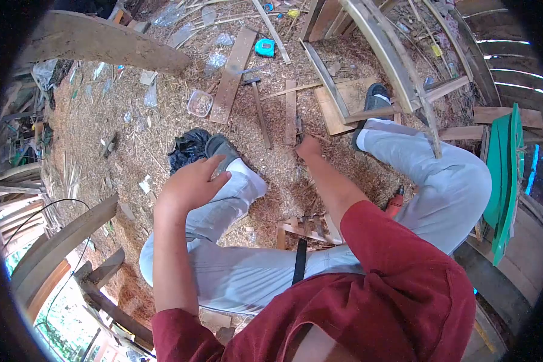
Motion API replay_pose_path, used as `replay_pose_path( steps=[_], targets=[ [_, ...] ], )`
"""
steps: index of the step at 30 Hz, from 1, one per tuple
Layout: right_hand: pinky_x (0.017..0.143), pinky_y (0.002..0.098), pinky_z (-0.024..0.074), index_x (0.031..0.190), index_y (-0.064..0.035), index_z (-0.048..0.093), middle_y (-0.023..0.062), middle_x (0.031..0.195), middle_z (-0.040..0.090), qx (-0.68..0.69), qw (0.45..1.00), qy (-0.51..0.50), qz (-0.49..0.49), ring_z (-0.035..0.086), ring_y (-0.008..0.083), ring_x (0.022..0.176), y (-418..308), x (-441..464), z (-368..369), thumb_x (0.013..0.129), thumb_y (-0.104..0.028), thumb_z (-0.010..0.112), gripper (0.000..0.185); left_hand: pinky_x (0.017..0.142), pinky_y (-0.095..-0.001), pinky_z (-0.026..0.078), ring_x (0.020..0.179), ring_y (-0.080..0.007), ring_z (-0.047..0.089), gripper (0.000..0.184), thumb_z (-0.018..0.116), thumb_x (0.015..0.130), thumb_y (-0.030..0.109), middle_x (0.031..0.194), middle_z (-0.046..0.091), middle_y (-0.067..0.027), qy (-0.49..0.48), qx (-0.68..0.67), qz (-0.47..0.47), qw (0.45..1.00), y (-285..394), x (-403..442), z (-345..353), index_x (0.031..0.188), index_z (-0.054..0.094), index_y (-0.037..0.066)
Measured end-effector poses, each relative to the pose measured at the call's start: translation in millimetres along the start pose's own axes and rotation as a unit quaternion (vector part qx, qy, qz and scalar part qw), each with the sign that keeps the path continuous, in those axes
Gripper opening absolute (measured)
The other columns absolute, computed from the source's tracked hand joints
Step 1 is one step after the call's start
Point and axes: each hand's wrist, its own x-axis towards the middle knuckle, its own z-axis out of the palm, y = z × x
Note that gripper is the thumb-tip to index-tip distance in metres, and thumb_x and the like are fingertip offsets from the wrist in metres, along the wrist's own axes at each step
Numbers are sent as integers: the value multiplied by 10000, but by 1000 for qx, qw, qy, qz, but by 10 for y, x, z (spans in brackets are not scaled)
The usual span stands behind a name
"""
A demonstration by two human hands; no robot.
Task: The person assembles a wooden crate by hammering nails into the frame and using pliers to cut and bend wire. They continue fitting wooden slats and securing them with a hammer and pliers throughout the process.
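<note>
My left hand (193,181) hovers above my left knee and shin with its fingers stretched out and nothing in them. My right hand (309,148) reaches down to the ground between my feet, its fingers closed at the lower end of a narrow wood strip (291,108). A small dark object (299,128) shows just beyond those fingers; its kind cannot be made out. To the left of that hand lies a hammer (260,111) with a wooden handle. A clear plastic tub (200,104) with small contents sits beside a wider plank (234,75).
A teal tape measure (264,47) rests farther off. A black plastic bag (189,148) lies by my left shoe. A wooden frame (380,54) stands at upper right, a green plastic chair (505,181) at right. An orange-red tool (395,202) lies under my right leg. Wood shavings cover the floor.
</note>
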Motion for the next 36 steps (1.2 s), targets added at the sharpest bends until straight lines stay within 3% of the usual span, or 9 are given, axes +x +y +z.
replay_pose_path(
  steps=[7, 10, 13, 16, 20, 23, 26, 31, 36],
  targets=[
    [817, 451, 571, 996, -27, 776, 218, 1095, 737, -191, 955, -149, -174, 726, 339, 960, -95, -188, -1050, 784, -394, 645, 443, 1059, -417, 471, 1244, -383, 606, 525, 575, 1005, 378, 1363, 622, -220, 79, 12, 98, 992, 375, -100, -140, 1427, 550, 66],
    [784, 460, 572, 952, -16, 775, 205, 1032, 748, -262, 924, -110, -258, 727, 352, 917, -23, -398, -1395, 770, -394, 651, 437, 1064, -411, 470, 1258, -366, 602, 517, 573, 1005, 372, 1352, 631, -217, 55, 49, 85, 994, 581, -184, -166, 1419, 558, 63],
    [869, 444, 578, 1046, -21, 768, 212, 1079, 741, -256, 936, -39, -238, 723, 365, 1004, 26, -1189, -2088, 737, -360, 698, 464, 1051, -389, 479, 1246, -318, 620, 461, 582, 1014, 332, 1337, 652, -190, 84, 3, 192, 978, 557, -62, -50, 1395, 588, 73],
    [781, 479, 567, 934, -21, 776, 242, 992, 732, -162, 935, 47, -312, 715, 392, 892, 236, -1835, -2674, 745, -426, 671, 459, 1046, -376, 479, 1220, -287, 634, 409, 587, 1024, 287, 1313, 672, -164, 136, 23, 253, 958, 869, -336, -12, 1371, 610, 72],
    [653, 382, 533, 1013, -23, 749, 61, 760, 644, 193, 883, 60, -423, 652, 186, 702, 688, -2711, -3253, 811, -182, 656, 274, 1022, -373, 482, 1198, -242, 636, 394, 609, 1023, 273, 1286, 687, -121, 124, 19, 312, 942, 1408, -1161, -188, 1366, 613, 79],
    [706, 314, 471, 977, -20, 740, 37, 814, 657, 330, 781, 172, -502, 598, 129, 768, 1003, -3283, -3484, 864, -191, 685, 212, 1000, -359, 481, 1180, -182, 623, 372, 601, 1027, 236, 1273, 688, -67, 134, -55, 357, 923, 1697, -1556, -267, 1365, 612, 81],
    [749, 289, 461, 999, -34, 741, 9, 925, 652, 408, 834, 141, -344, 588, 120, 801, 1170, -3962, -3779, 909, -204, 724, 193, 999, -357, 481, 1179, -187, 625, 372, 603, 1026, 248, 1278, 686, -72, 154, 15, 355, 922, 1864, -1552, -328, 1359, 617, 83],
    [946, 293, 462, 1119, -24, 730, 23, 1136, 660, 338, 786, 237, -460, 611, 116, 1056, 1488, -4000, -4170, 934, -145, 721, 222, 1004, -372, 491, 1200, -243, 628, 400, 621, 1004, 300, 1294, 683, -98, 161, 80, 372, 910, 2329, -1306, -470, 1347, 637, 96],
    [1033, 378, 504, 1327, 33, 598, 103, 1337, 629, 525, 744, 26, -413, 627, 224, 1203, 1546, -3300, -4628, 953, -120, 663, 409, 968, -408, 514, 1141, -297, 663, 391, 585, 1014, 321, 1221, 709, -144, 156, 67, 390, 905, 2877, -306, -1000, 1306, 661, 73]
  ],
)
